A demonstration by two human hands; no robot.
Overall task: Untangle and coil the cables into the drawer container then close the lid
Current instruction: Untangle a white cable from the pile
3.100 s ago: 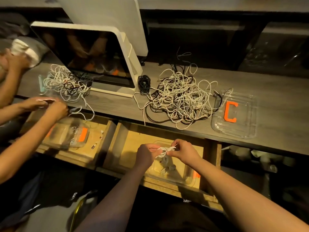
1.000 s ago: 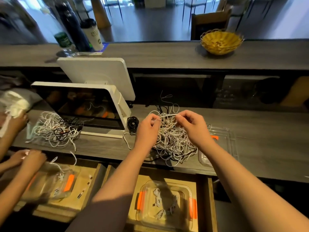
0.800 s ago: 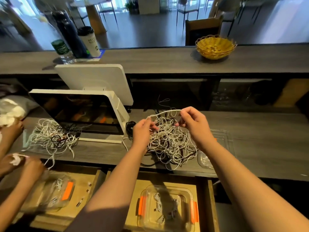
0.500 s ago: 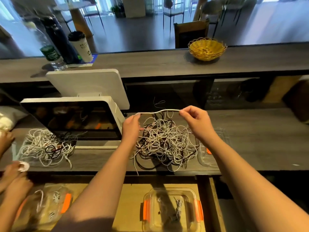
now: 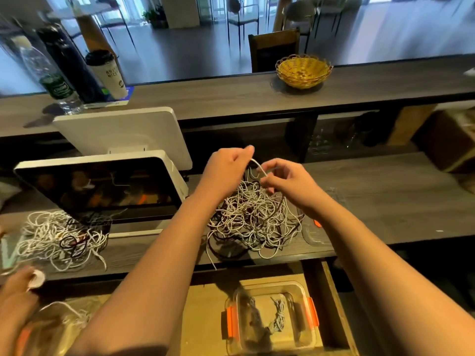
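A tangled heap of white and black cables lies on the grey counter. Both hands hover above its far side. My left hand and my right hand each pinch the same white cable, which arches between them as a short loop. Below, in the open wooden drawer, stands a clear container with orange clips holding coiled cables. Its clear lid lies on the counter right of the heap, mostly behind my right forearm.
A white point-of-sale screen stands left of the heap. Further left lies a second cable pile, and another person's hands work over a second container. On the upper shelf are a yellow wicker basket, bottles and a cup.
My hands left the drawer container and rose to the heap. They stretched one white cable straight between them, then came closer together, so the cable now bows into a loop.
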